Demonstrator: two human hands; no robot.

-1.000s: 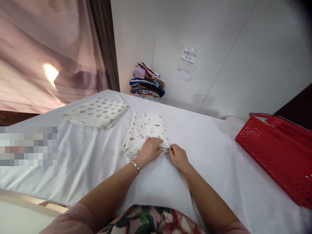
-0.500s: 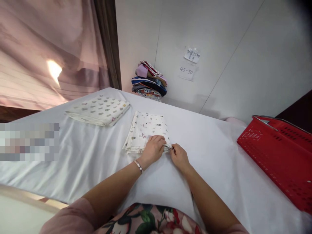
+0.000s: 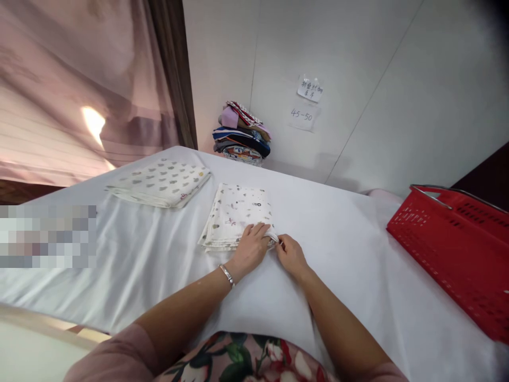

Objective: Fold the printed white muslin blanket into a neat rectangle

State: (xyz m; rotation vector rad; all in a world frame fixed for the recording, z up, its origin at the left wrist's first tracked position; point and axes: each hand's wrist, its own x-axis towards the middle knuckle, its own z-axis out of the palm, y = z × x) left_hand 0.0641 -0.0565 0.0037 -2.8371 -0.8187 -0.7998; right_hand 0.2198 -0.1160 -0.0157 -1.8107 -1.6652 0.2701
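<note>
Printed cloth (image 3: 242, 209) is what both hands are on, and way behind it there's a big pale wall (image 3: 358, 69). Behind the cloth and off to its left hangs a pink curtain (image 3: 95, 63). Under the cloth is a tabletop (image 3: 330, 233) with a white cover, kinda wrinkly over to the cloth's left. The cloth lies flat on it, folded into a layered rectangle. Well off to the cloth's right is a red basket (image 3: 457, 260), full of holes, metal handle. To its left and slightly behind, not touching it, lies a second folded cloth (image 3: 161, 183). Farther back from the cloth, near the wall, is a stack of fabrics (image 3: 242, 135); can't tell what it's sitting on. Left hand (image 3: 252, 248) lies over the cloth's near edge, thumb hidden, so no idea whether that grip is pinching anything. Right hand (image 3: 292, 255) has its grip clenched on the cloth's near right corner. Two paper notes (image 3: 303, 118) are up behind the cloth, lower one says 45-50. Silver bracelet (image 3: 227, 275) sits just in front of the cloth.
</note>
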